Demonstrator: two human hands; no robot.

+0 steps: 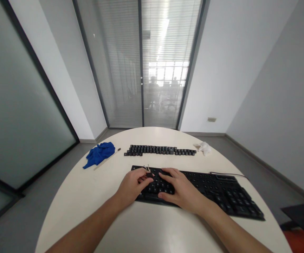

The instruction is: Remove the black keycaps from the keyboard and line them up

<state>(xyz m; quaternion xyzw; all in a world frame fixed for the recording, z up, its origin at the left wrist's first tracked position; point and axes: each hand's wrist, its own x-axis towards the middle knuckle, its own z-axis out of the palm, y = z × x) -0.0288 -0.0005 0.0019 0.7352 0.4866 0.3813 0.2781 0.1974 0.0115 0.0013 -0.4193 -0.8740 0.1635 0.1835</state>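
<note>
A black keyboard lies at a slant across the near half of the table, many of its key places bare of caps. Above its left end, my left hand is closed on a keycap puller, whose thin wire prongs point away from me. My right hand lies over the keyboard's left-middle part, fingers spread, the fingertips touching it or just above it. Beyond the keyboard, loose black keycaps stand in rows.
On the round white table, a blue cloth and a thin brush lie at the left. Crumpled white tissue sits at the far right. The keyboard's cable runs off the right edge. A chair stands at the right.
</note>
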